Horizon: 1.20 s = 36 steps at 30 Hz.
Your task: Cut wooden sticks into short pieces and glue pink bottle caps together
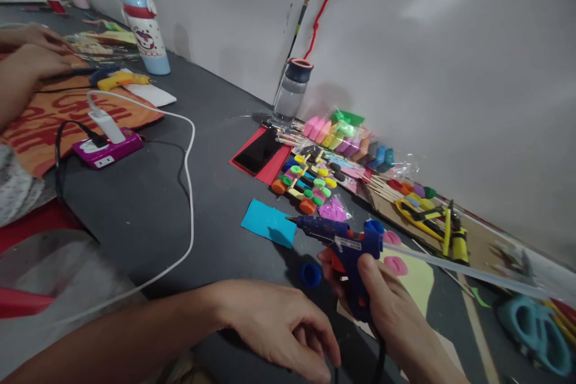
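Observation:
My right hand point(391, 306) is closed round the handle of a blue hot glue gun point(342, 237), which points left. A long clear glue stick point(441, 263) sticks out of its back end. The nozzle is over the right edge of a blue rectangular piece point(265, 222) lying on the table. Below, my left hand point(283, 330) hangs with loosely bent fingers, nothing visible in it. A small round blue piece point(310, 275) lies between my hands. Beside the gun rests a pale yellow sheet point(416, 276) with pink pieces point(396, 265) on it.
Colourful clay pieces point(310, 183), a phone point(258, 150), a clear bottle point(292, 90) and yellow cutters point(423, 219) stand or lie behind. Blue scissors point(535, 336) lie at right. A white cable point(192, 192) runs from a purple power strip point(108, 147). Another person's hands point(38, 54) are at left.

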Tool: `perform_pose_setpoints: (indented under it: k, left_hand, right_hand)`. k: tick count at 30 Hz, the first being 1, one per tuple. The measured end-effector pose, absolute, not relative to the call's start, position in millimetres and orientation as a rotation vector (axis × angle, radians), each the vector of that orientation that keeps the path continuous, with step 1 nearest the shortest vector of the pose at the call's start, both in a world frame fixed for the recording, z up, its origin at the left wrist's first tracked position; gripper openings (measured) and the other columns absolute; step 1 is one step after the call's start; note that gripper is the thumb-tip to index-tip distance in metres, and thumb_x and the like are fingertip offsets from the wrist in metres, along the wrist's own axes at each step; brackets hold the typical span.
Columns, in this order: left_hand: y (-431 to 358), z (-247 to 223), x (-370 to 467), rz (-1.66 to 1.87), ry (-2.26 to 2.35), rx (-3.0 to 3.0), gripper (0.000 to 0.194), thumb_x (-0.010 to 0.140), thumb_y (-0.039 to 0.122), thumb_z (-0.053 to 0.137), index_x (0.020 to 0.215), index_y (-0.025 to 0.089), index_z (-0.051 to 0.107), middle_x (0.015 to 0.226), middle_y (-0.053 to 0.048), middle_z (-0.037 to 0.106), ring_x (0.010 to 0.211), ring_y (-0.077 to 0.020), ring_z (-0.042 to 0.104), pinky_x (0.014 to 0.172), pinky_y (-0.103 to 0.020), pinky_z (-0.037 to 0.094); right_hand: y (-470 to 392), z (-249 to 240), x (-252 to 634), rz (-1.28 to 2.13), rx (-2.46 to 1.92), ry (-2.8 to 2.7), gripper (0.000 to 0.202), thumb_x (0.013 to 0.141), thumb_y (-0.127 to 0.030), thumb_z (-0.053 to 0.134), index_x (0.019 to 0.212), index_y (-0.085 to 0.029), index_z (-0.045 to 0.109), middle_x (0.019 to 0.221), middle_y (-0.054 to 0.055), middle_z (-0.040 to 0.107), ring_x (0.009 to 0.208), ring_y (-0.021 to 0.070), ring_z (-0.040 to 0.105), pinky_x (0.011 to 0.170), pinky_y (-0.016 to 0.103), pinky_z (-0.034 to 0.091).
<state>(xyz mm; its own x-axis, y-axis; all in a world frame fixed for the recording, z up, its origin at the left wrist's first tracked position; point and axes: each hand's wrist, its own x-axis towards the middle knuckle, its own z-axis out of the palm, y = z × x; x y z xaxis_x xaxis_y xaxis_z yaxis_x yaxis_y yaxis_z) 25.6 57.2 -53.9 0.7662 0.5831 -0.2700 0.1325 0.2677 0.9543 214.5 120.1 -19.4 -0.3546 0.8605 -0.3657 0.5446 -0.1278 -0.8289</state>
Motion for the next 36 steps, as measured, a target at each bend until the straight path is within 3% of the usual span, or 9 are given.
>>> perform_pose_setpoints:
  k: [6,11,14,22,26,32,36]
  left_hand:
    - [58.3,-51.4,24.7,0.335,0.664,1.322,0.049,0.076,0.03,0.069,0.121,0.009,0.069,0.085,-0.002,0.062,0.078,-0.0128,0.059,0.066,-0.02,0.047]
    - [59.0,-51.4,24.7,0.318,0.658,1.342,0.049,0.077,0.03,0.067,0.122,0.01,0.068,0.084,-0.002,0.062,0.078,-0.0134,0.059,0.066,-0.021,0.047]
    - [58.3,-51.8,25.1,0.337,0.667,1.349,0.048,0.078,0.032,0.066,0.121,0.01,0.069,0.084,-0.003,0.062,0.078,-0.014,0.059,0.067,-0.022,0.048]
    - [58.4,-51.6,25.6,0.33,0.68,1.332,0.045,0.075,0.028,0.067,0.117,0.013,0.07,0.084,-0.001,0.061,0.075,-0.0128,0.058,0.067,-0.022,0.047]
    - [58.6,-52.5,25.6,0.33,0.675,1.34,0.046,0.074,0.029,0.068,0.117,0.013,0.07,0.084,-0.002,0.062,0.077,-0.0142,0.059,0.066,-0.022,0.048]
    - [59.0,-53.9,25.6,0.347,0.658,1.35,0.046,0.075,0.031,0.067,0.117,0.012,0.07,0.082,-0.002,0.062,0.077,-0.0148,0.06,0.066,-0.023,0.049]
    - [59.8,-52.2,25.2,0.342,0.648,1.387,0.046,0.079,0.035,0.064,0.118,0.011,0.069,0.082,-0.002,0.061,0.075,-0.0146,0.059,0.065,-0.023,0.048]
  right_hand:
    - [125.8,-31.5,224.5,1.873,-1.485,-1.634,0.06,0.078,-0.071,0.067,0.107,-0.02,0.075,0.103,0.009,0.073,0.09,0.0246,0.065,0.081,0.031,0.053]
    - [130.5,-36.8,223.4,1.977,-1.417,-1.597,0.053,0.079,-0.066,0.071,0.103,-0.018,0.076,0.097,0.009,0.073,0.077,0.0172,0.062,0.067,0.024,0.049]
    - [130.0,-29.6,217.8,1.92,-1.44,-1.666,0.057,0.078,-0.069,0.069,0.101,-0.017,0.076,0.094,0.009,0.073,0.078,0.0173,0.062,0.068,0.023,0.049]
    - [128.6,-24.1,214.7,1.736,-1.636,-1.624,0.067,0.06,-0.072,0.08,0.091,-0.013,0.073,0.09,0.009,0.07,0.066,0.0154,0.056,0.057,0.023,0.046]
    - [129.2,-25.1,214.5,1.728,-1.579,-1.7,0.062,0.064,-0.071,0.078,0.083,-0.013,0.072,0.081,0.007,0.067,0.061,0.0129,0.05,0.053,0.022,0.043]
    - [129.2,-23.7,219.0,1.833,-1.5,-1.738,0.06,0.076,-0.071,0.07,0.098,-0.015,0.074,0.085,0.008,0.07,0.071,0.0166,0.057,0.061,0.023,0.046]
    - [129.6,-25.7,220.1,1.936,-1.478,-1.629,0.06,0.074,-0.069,0.074,0.097,-0.013,0.074,0.083,0.007,0.069,0.066,0.0133,0.054,0.059,0.021,0.044]
